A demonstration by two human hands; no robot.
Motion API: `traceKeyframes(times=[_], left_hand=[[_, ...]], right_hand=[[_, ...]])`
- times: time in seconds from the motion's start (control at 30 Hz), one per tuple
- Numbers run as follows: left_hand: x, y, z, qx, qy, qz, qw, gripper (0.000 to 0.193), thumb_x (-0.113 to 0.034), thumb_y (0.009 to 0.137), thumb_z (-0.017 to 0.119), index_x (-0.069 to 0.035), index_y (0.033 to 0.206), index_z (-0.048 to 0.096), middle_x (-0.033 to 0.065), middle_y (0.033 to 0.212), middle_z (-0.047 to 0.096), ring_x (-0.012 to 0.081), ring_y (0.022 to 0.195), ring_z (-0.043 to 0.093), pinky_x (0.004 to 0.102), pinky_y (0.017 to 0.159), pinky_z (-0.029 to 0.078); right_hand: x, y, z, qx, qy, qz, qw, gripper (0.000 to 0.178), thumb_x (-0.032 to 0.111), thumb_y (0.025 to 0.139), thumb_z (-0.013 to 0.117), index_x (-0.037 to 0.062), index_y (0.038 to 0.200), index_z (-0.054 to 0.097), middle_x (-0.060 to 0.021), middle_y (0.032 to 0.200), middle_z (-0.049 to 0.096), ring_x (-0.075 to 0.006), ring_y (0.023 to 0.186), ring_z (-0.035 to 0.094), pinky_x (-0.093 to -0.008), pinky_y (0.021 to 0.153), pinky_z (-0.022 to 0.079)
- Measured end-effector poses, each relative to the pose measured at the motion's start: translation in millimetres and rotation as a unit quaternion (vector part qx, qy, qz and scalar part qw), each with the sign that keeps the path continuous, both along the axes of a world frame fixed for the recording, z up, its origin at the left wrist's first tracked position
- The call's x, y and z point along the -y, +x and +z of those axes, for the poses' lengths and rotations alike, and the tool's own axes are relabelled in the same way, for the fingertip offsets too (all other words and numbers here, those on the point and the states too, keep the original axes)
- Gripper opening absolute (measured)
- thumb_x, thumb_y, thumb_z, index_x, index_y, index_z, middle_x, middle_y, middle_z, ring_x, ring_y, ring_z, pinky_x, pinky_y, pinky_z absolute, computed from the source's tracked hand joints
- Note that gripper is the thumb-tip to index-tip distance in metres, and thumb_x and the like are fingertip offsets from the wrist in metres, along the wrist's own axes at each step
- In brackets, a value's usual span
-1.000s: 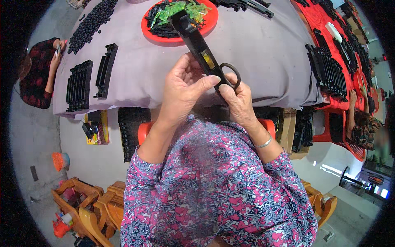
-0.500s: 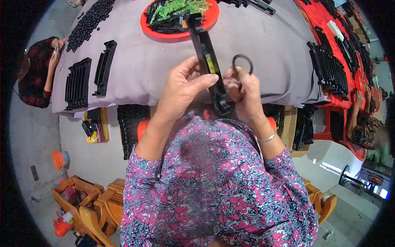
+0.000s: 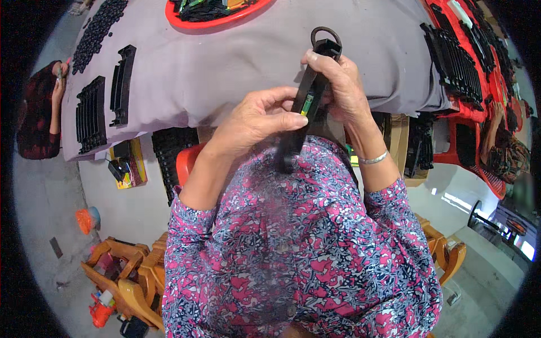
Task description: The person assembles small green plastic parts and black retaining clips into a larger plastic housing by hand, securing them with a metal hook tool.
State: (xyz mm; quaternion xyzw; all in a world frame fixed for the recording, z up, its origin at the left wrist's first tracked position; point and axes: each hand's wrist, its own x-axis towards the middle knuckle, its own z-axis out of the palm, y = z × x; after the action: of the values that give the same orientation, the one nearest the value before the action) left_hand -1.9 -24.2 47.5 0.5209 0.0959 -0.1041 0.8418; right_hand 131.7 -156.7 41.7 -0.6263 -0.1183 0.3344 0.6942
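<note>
A black plastic spirit level [image 3: 292, 139] with a yellow-green vial [image 3: 307, 105] is held tilted in front of my chest. My left hand [image 3: 253, 121] is closed on its middle, thumb beside the vial. At its far end my right hand [image 3: 346, 84] grips the body, thumb and fingers bent around it. A black ring [image 3: 326, 28] sticks out past that end, by the right fingers. Whether the ring belongs to a tool in the right hand is hidden.
A red tray [image 3: 220, 25] of black and green parts stands at the table's far side. Level bodies [image 3: 91, 115] and small black pieces [image 3: 97, 36] lie at left. More black bodies [image 3: 451, 62] lie at right on red cloth. People sit at both sides.
The level has swung, its far end now leaning right and lower. My right hand, with the ring, has come up from beside the level onto its far end. The view has shifted.
</note>
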Motion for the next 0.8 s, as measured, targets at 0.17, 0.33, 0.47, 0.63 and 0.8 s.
traceKeyframes(times=[0.17,0.33,0.47,0.63,0.8], left_hand=[[-0.4,-3.5,-10.3,0.018,0.010,0.017,1.000,0.062,-0.007,0.080,0.075,0.004,0.136,0.050,0.0049,0.114,0.063,0.0118,0.100,0.060,0.0279,0.092,0.049],[-0.8,-4.6,-17.9,0.014,0.028,0.032,0.999,0.075,-0.002,0.075,0.077,0.004,0.141,0.041,0.0065,0.116,0.062,0.0145,0.102,0.060,0.0297,0.093,0.049],[3.5,-4.2,-19.5,0.009,-0.013,0.062,0.998,0.071,0.002,0.074,0.072,0.005,0.139,0.042,0.0087,0.119,0.060,0.0161,0.108,0.059,0.0304,0.096,0.048],[8.4,-3.9,-29.5,0.002,-0.053,0.089,0.995,0.069,0.005,0.074,0.066,0.006,0.138,0.043,0.0109,0.124,0.058,0.0182,0.114,0.058,0.0304,0.100,0.046],[15.5,-2.3,-27.9,-0.011,-0.027,0.099,0.995,0.064,0.004,0.077,0.064,0.006,0.138,0.044,0.0102,0.125,0.058,0.0168,0.115,0.058,0.0298,0.101,0.045]], right_hand=[[0.0,1.6,-2.8,-0.007,-0.011,-0.039,0.999,0.026,0.028,0.082,0.076,0.0062,0.084,0.062,0.0015,0.072,0.058,-0.0070,0.060,0.053,-0.0250,0.052,0.044],[-2.3,0.9,-8.0,-0.018,0.041,-0.082,0.996,0.023,0.026,0.084,0.076,0.0076,0.085,0.063,0.0021,0.072,0.059,-0.0073,0.058,0.053,-0.0253,0.052,0.046],[-2.8,-1.0,-6.5,-0.031,0.055,-0.087,0.994,0.022,0.025,0.085,0.076,0.0082,0.085,0.062,0.0025,0.071,0.058,-0.0070,0.056,0.054,-0.0243,0.051,0.046],[-4.8,-2.5,-5.1,-0.059,0.051,-0.092,0.993,0.021,0.024,0.086,0.075,0.0087,0.084,0.060,0.0032,0.069,0.057,-0.0062,0.054,0.053,-0.0235,0.048,0.044],[-8.2,-1.0,-17.8,-0.050,0.070,-0.102,0.991,0.020,0.022,0.086,0.074,0.0080,0.085,0.060,0.0027,0.069,0.057,-0.0066,0.054,0.053,-0.0235,0.048,0.044]])
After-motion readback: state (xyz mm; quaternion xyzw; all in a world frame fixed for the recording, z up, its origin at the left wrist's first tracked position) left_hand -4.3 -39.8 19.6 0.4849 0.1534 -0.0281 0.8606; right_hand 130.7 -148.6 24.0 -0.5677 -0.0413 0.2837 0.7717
